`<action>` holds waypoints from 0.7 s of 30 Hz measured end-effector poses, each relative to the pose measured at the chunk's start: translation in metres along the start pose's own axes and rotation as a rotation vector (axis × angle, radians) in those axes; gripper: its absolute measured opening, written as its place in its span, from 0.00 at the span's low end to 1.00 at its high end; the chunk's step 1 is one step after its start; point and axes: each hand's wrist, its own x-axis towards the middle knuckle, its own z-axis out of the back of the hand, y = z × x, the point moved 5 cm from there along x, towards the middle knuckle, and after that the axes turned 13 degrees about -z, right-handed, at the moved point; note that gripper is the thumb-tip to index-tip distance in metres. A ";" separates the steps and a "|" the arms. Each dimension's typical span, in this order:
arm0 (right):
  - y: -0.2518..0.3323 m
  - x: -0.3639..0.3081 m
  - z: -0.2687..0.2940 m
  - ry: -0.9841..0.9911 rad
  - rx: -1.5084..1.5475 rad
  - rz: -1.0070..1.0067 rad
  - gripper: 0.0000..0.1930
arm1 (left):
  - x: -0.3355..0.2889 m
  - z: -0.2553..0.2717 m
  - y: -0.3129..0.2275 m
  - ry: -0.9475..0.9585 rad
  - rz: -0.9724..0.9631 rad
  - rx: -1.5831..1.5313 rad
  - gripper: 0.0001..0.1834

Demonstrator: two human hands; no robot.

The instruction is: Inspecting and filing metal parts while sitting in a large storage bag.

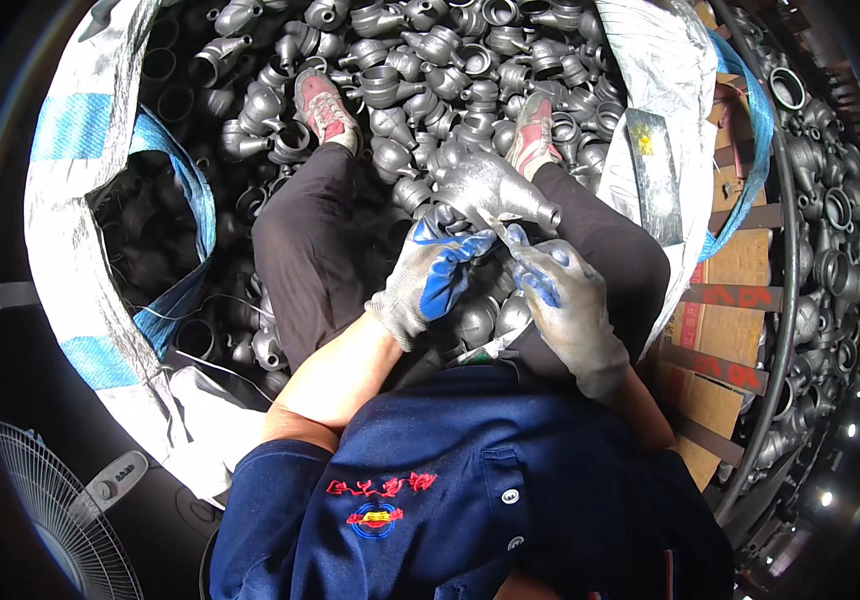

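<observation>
A grey bottle-shaped fitting (485, 188), with a wide round body and a narrow open neck pointing right, lies just beyond my hands, over the pile between my knees. My left hand (433, 262), in a grey glove with blue patches, is closed at the fitting's near side, with its fingertips meeting a thin pale sliver below the fitting. That sliver runs toward my right hand (560, 290), gloved the same way, whose thumb and forefinger are pinched together below the neck. What the sliver is cannot be made out, and neither grip shows fully.
Many similar grey fittings (380, 85) fill a large white woven bag (70, 230) with blue straps, around my shoes. A dark flat bar (654, 175) lies by its right wall. Cardboard (735, 290) and a rack of more fittings stand right; a fan (55, 510) stands lower left.
</observation>
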 end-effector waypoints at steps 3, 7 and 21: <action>0.001 0.005 0.004 0.069 -0.150 0.051 0.15 | -0.002 -0.005 -0.003 0.020 -0.024 0.015 0.05; -0.015 0.014 0.010 0.233 0.120 0.059 0.16 | -0.004 -0.002 -0.007 0.118 -0.060 0.213 0.06; -0.014 0.001 0.005 0.134 0.127 0.005 0.16 | -0.001 0.002 0.002 0.090 -0.063 0.129 0.09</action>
